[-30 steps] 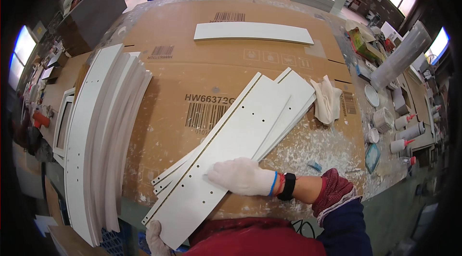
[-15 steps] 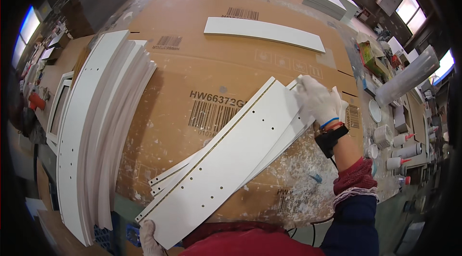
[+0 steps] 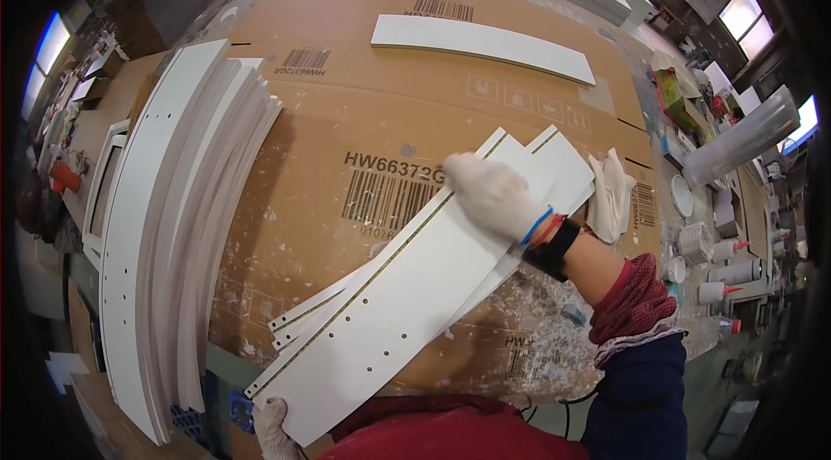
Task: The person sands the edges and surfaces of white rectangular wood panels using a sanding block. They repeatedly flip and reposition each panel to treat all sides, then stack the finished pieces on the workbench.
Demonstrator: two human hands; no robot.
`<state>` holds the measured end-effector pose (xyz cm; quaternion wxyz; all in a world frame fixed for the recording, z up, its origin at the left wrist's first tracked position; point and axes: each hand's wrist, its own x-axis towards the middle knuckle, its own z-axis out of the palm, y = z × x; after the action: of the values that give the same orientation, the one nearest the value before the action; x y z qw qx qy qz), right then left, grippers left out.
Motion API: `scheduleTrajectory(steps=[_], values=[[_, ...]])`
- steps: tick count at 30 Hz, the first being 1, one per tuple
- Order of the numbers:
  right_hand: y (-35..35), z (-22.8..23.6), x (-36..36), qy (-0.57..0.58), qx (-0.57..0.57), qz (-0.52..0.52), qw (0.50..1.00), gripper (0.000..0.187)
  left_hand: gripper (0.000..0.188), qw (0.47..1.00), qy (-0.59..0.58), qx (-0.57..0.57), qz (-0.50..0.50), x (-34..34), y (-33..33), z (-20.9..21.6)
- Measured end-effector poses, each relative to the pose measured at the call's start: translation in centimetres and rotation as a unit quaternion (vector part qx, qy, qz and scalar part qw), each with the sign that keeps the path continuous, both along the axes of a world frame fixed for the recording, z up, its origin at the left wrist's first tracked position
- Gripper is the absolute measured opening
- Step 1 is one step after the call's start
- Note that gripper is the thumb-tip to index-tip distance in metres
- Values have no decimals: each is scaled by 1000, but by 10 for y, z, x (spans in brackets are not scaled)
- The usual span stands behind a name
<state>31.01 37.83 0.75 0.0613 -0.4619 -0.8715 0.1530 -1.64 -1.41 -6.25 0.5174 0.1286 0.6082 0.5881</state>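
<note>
A white drilled panel point(image 3: 363, 313) with a grooved long edge lies slantwise on top of other white panels point(image 3: 554, 167). My left hand point(image 3: 275, 430), in a pale glove, grips its near left corner, the thumb on top and the other fingers hidden. Over the panel's far part is my right hand point(image 3: 493, 196), gloved in white, with a dark band and coloured cords at the wrist. Its fingers are curled closed at the grooved edge; what they hold, if anything, is hidden. A crumpled white cloth point(image 3: 611, 199) lies right of the panels.
Flattened cardboard point(image 3: 320, 131) covers the table. A tall row of white panels point(image 3: 164, 226) stands at the left. One white panel point(image 3: 485, 46) lies at the back. Bottles point(image 3: 717, 292), tubs and a clear plastic roll point(image 3: 744, 138) crowd the right side.
My right hand has moved left from the panels' far right end to the grooved edge, uncovering the cloth. My left hand stays at the near corner.
</note>
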Motion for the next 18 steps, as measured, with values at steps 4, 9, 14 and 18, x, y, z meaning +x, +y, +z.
scheduleTrajectory(steps=[4, 9, 14, 18], values=[[69, -12, 88, -94, 156, -154, 971, 15, 50, 998, 19, -54, 24, 14, 17, 19], [56, 4, 66, -88, 109, -171, 975, 18, 44, 996, -42, 4, 77, 15, 14, 9], [-87, 9, -32, 38, 3, 210, 977, 14, 32, 988, -84, -59, 115, 18, 12, 22], [-141, -2, -36, 41, -3, 282, 959, 24, 54, 991, -128, -26, 29, 18, 14, 30]])
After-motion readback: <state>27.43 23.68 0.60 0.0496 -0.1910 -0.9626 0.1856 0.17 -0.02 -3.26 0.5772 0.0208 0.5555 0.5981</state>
